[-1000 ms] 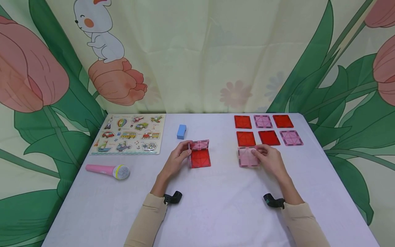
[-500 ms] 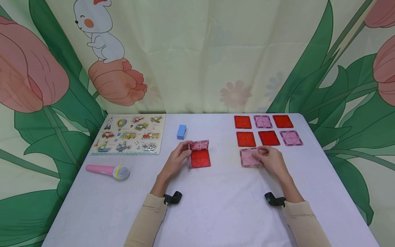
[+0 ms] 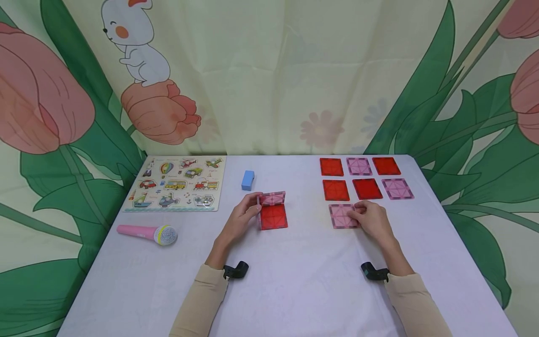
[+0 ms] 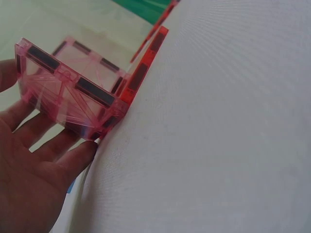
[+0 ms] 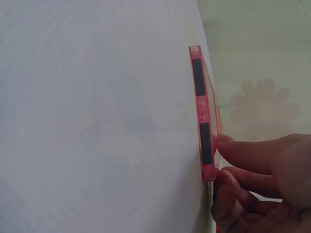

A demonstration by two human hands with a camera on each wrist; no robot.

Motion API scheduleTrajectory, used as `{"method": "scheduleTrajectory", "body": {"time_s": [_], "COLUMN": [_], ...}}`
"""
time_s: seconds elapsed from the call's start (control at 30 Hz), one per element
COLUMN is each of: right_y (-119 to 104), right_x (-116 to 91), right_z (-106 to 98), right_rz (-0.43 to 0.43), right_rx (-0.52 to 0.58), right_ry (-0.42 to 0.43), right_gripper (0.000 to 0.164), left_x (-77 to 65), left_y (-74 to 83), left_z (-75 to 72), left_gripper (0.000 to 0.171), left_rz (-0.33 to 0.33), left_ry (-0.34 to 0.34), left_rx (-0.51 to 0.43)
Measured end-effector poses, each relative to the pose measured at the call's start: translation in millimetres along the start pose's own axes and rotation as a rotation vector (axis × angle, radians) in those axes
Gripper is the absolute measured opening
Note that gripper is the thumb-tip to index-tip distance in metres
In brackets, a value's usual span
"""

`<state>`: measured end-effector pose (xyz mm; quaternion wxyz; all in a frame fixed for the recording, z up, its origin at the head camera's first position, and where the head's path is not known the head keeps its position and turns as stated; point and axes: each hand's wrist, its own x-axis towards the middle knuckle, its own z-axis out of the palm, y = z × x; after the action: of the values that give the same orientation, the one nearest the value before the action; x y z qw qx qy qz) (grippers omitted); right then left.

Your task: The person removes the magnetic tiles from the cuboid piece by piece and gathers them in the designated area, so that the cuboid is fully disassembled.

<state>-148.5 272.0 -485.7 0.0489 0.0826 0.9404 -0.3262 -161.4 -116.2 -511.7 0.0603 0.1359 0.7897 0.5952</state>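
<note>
My left hand holds an upright pink magnetic tile, thumb and fingers on it in the left wrist view. That tile stands at the left edge of a flat red magnetic tile. Another pink tile rises along the red one's far edge. To the right, my right hand pinches the near corner of a separate pink magnetic tile. This tile lies flat, or nearly so, on the table in the right wrist view, the thumb on top; the other fingertips are partly hidden.
Two rows of red and pink tiles lie at the back right. A blue block sits behind my left hand. At left are a picture puzzle board and a pink microphone. A printed curtain hangs behind the table.
My right hand has shifted slightly right and toward me with its pink tile, which has gone from tilted to about flat. The left hand and its joined tiles have stayed put.
</note>
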Motion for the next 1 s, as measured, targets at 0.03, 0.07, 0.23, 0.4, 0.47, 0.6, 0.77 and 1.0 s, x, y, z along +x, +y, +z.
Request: {"method": "scheduleTrajectory", "body": {"time_s": [0.03, 0.07, 0.23, 0.4, 0.47, 0.6, 0.77, 1.0], "right_y": [0.1, 0.0, -0.1, 0.3, 0.8, 0.0, -8.3, -27.7], "right_x": [0.2, 0.3, 1.4, 1.1, 0.9, 0.9, -1.1, -4.5], "right_z": [0.2, 0.4, 1.2, 0.3, -0.2, -1.5, -6.6, -10.8], "right_rz": [0.004, 0.007, 0.014, 0.008, 0.002, 0.011, 0.01, -0.043], "right_rx": [-0.002, -0.002, -0.011, -0.021, -0.031, -0.038, -0.016, 0.006], "right_ry": [0.003, 0.004, -0.011, -0.017, -0.014, -0.019, -0.004, 0.049], "right_gripper": [0.044, 0.043, 0.041, 0.04, 0.039, 0.042, 0.049, 0.056], "left_x": [0.0, 0.1, 0.3, 0.4, 0.3, 0.0, 0.3, -0.5], "left_y": [0.0, 0.0, -0.5, -0.6, -0.7, -0.9, -0.6, 0.0], "left_z": [0.0, 0.0, -0.2, -0.3, -0.2, 0.0, -0.3, -0.3], "left_gripper": [0.043, 0.043, 0.043, 0.043, 0.043, 0.043, 0.043, 0.044], "left_rz": [0.0, 0.002, 0.009, 0.013, 0.015, 0.019, 0.015, 0.011], "left_ry": [0.001, 0.003, 0.006, -0.003, -0.003, -0.004, -0.004, -0.001], "left_rx": [0.001, 0.002, 0.005, 0.0, -0.002, -0.001, 0.002, 0.006]}}
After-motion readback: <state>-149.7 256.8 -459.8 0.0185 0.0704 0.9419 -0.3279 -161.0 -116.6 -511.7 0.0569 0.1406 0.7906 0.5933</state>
